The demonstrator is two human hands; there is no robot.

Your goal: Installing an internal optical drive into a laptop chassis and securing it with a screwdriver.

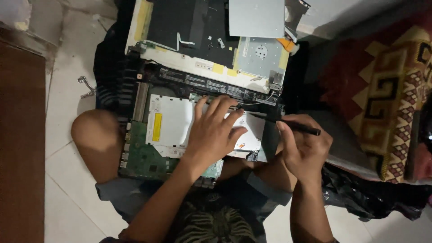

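A: What's the surface?

B: I see pale floor tiles (67,81) with grout lines. The person sits on them, bare knee (92,135) out to the left. A dark brown panel (20,135) runs down the left edge. On the right there's a red and cream patterned cloth (387,90), with a crumpled black plastic bag (369,193) below it. Dim room, light only on the lap.

A: And the work?

B: An opened laptop (198,85) lies across the lap, bottom cover off. Green motherboard (144,155) at lower left, silver optical drive (173,126) in the middle. The lid part lies beyond it with yellow tape patches, and a grey metal plate (256,18) rests on top of that.

A: Hands?

B: Left hand (213,132) lies flat on the optical drive, fingers spread, tips toward the hinge. Right hand (303,146) pinches a black screwdriver (288,125) between thumb and fingers. Its tip points left, at the laptop's right edge, just beside the left fingertips.

A: Anything loose?

B: A small metal chain-like piece (85,86) on the tiles, upper left, well apart from the laptop. I can't tell what it is.
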